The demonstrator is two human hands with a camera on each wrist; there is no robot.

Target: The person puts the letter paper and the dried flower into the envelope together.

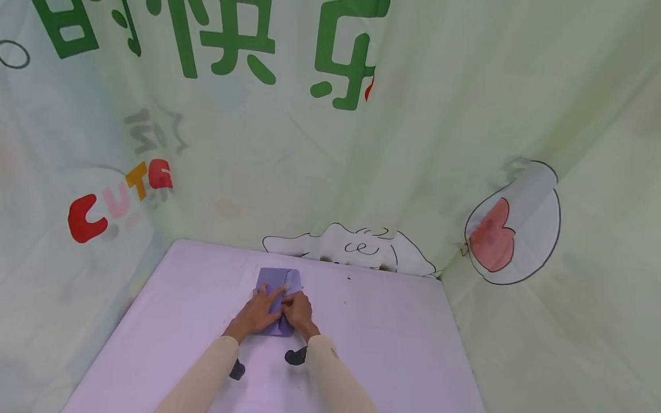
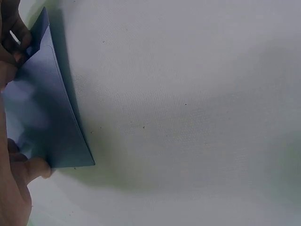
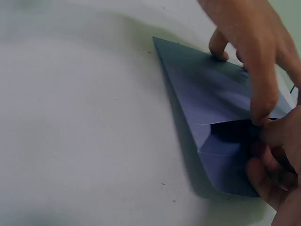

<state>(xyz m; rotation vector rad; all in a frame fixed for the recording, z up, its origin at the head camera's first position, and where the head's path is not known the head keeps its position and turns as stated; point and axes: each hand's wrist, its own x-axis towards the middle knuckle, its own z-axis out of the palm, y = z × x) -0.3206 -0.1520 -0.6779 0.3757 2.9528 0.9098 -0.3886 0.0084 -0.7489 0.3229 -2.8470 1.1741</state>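
Observation:
A purple paper envelope lies on the table, with a small pale spot on it near the left fingertips. My left hand rests spread over the envelope, fingers mostly straight. In the left wrist view its thumb touches the envelope's edge. My right hand has curled fingers at the flap side and pinches the envelope's flap. Seen from the right wrist, the flap is folded out and a dark gap shows beneath the envelope's edge. The pinching fingertips are partly hidden there.
The table has a pale lilac cover. Printed cloth curtains enclose its back and sides. Dark straps or camera mounts hang at both wrists, below the cream sleeves.

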